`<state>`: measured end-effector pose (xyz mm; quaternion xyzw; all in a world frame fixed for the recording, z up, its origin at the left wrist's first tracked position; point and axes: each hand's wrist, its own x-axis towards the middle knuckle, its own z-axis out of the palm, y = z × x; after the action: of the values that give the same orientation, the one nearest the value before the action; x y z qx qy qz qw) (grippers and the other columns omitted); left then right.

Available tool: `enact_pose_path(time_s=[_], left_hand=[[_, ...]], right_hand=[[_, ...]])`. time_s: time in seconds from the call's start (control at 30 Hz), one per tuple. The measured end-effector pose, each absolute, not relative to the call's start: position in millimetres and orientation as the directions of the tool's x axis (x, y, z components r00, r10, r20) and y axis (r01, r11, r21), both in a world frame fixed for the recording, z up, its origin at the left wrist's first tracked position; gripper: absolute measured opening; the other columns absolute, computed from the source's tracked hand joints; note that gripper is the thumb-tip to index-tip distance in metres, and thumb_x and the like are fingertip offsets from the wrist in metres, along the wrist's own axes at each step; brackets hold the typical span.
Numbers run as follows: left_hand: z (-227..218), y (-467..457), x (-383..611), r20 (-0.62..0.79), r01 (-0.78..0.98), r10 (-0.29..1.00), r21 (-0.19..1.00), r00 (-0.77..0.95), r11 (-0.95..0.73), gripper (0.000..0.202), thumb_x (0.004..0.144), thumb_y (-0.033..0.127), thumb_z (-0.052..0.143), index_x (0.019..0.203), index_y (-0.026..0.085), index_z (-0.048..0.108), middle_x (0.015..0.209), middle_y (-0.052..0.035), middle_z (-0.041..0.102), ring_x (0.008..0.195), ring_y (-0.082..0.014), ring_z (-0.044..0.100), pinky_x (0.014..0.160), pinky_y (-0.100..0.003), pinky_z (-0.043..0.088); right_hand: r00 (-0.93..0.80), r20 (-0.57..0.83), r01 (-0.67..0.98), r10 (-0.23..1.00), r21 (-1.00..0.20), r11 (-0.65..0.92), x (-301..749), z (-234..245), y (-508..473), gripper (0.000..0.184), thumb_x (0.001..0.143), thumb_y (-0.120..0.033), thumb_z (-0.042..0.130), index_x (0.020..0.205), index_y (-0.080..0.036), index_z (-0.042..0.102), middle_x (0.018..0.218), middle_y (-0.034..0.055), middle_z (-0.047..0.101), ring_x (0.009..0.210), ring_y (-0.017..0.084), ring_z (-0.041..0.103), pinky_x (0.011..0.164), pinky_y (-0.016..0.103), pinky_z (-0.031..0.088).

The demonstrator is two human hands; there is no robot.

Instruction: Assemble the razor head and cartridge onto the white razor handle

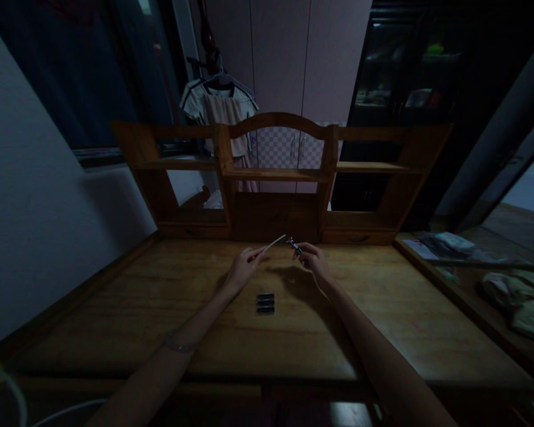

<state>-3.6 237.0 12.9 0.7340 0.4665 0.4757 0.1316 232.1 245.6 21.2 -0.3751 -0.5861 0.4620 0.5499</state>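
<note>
My left hand (244,268) is closed on a thin, pale, stick-like object (274,242) that points up to the right. What it is I cannot make out in the dim light. In my right hand (315,262) is a slim tool with a shiny silver head and dark handle (296,245), which looks like a razor. Its head is close to the tip of the pale stick; whether they touch is unclear. Below and between both hands, a small clear pack with three dark bars (266,303) lies flat on the wooden desk (196,296).
A wooden shelf unit (276,174) stands along the desk's back edge. Folded cloth (523,302) and papers (449,244) lie on a lower surface at the right. Beyond the shelf hangs a shirt (222,101). A white cable (71,409) shows at the lower left.
</note>
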Motion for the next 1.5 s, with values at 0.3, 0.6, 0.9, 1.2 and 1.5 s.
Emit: enact_pose_path(time_s=[0.3,0.6,0.9,1.2,1.5], left_hand=[[15.2,234.3,-0.1,0.584,0.526,0.793,0.626,0.173,-0.576,0.036,0.088,0.041,0.051,0.116,0.021,0.062,0.078,-0.0026,0.057,0.071,-0.0133,0.052,0.064,-0.023,0.040],[23.7,228.0,3.3,0.636,0.508,0.757,0.606,0.153,-0.612,0.036,0.089,0.039,0.050,0.120,0.023,0.058,0.086,-0.0032,0.056,0.076,-0.0128,0.052,0.068,-0.022,0.040],[17.8,232.5,-2.5,0.571,0.573,0.812,0.629,0.118,-0.525,0.037,0.089,0.042,0.049,0.118,0.021,0.061,0.079,-0.0024,0.055,0.070,-0.0126,0.051,0.064,-0.023,0.040],[17.0,233.3,0.4,0.529,0.570,0.824,0.620,0.204,-0.539,0.035,0.090,0.039,0.048,0.116,0.021,0.062,0.076,-0.0023,0.056,0.070,-0.0130,0.052,0.063,-0.022,0.039],[22.8,228.2,2.3,0.626,0.519,0.755,0.587,0.195,-0.622,0.035,0.090,0.037,0.049,0.120,0.022,0.059,0.087,-0.0042,0.060,0.078,-0.0142,0.056,0.071,-0.023,0.042]], right_hand=[[-0.109,0.284,-0.012,0.953,-0.959,0.284,231.6,20.8,246.4,0.032,0.058,-0.020,0.047,0.084,-0.018,0.066,0.067,0.0010,0.062,0.050,0.010,0.040,0.044,0.021,0.025],[-0.073,0.259,0.032,0.963,-0.965,0.261,231.1,21.1,247.1,0.033,0.056,-0.022,0.046,0.082,-0.017,0.066,0.065,0.0008,0.061,0.051,0.011,0.042,0.047,0.022,0.028],[-0.069,0.264,0.019,0.962,-0.964,0.266,234.3,19.6,249.5,0.035,0.056,-0.019,0.045,0.085,-0.016,0.065,0.067,0.0016,0.062,0.053,0.012,0.043,0.047,0.022,0.029],[-0.049,0.259,0.064,0.965,-0.963,0.262,232.2,21.8,247.1,0.036,0.054,-0.021,0.045,0.083,-0.016,0.065,0.068,0.0027,0.062,0.055,0.013,0.045,0.048,0.022,0.030],[-0.032,0.231,0.029,0.972,-0.972,0.232,229.2,28.5,240.9,0.033,0.055,-0.023,0.047,0.082,-0.016,0.065,0.066,0.0021,0.061,0.050,0.010,0.041,0.045,0.021,0.027]])
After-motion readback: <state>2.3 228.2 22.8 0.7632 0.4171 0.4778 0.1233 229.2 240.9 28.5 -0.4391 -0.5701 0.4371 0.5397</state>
